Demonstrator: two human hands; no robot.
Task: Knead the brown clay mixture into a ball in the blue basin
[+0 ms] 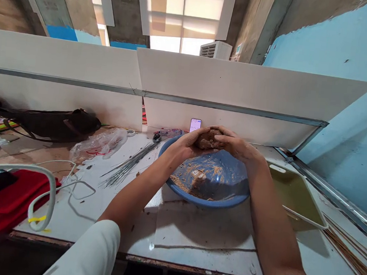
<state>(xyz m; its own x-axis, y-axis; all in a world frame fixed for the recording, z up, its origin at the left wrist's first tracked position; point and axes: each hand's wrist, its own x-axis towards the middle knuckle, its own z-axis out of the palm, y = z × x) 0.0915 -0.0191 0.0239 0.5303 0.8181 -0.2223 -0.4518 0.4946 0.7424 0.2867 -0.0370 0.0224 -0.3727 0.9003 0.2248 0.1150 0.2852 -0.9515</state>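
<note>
Both my hands are wrapped around a brown lump of clay (207,140), held above the far side of a blue basin (208,201). My left hand (187,143) cups the lump from the left, and my right hand (234,144) presses on it from the right. Inside the basin, wet clay residue is smeared over the bottom, and a small pale lump (198,174) sits near the middle. Just behind the left hand, a phone (195,125) with a lit screen leans against the white panel.
Thin wires (131,165) and a clear plastic bag (101,145) lie left of the basin. A dark bag (52,124) and a red cloth (2,207) are farther left. To the right stand an olive tray (297,192) and thin brown sticks (350,250). A white panel (204,116) borders the table's back.
</note>
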